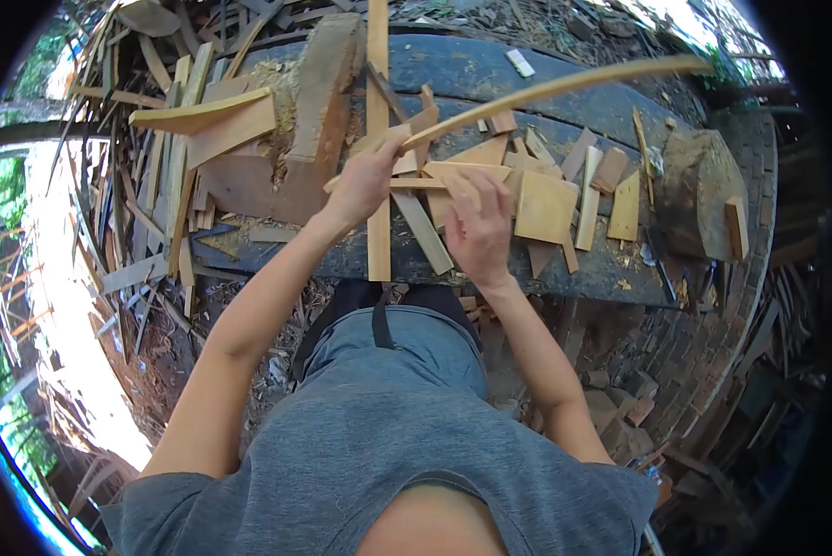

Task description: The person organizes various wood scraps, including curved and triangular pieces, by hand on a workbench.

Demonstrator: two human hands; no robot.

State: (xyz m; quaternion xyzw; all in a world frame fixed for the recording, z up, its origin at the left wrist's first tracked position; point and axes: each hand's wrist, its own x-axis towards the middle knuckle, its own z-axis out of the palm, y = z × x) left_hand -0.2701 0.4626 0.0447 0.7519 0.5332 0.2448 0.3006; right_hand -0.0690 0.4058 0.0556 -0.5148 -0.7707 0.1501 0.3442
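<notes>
My left hand [368, 181] is wrapped round a long, thin wooden strip [546, 90], which runs from the hand up to the right. A short narrow stick [414, 183] passes beside the same hand and reaches toward my right hand. My right hand [479, 218] is slightly blurred, its fingers apart, at the right end of that stick and over small wood pieces; whether it touches them is unclear. Under my left hand, a long light plank [378, 250] lies upright in view across the dark bench [323, 255]. Right of my right hand sits a square wood block [545, 206].
A thick brown timber block [319, 102] stands left, near a curved wooden piece [198, 116]. At the right is a large stump [703, 185]. Scrap wood [138, 195] is heaped at the far left. A white item [520, 63] lies at the bench's back.
</notes>
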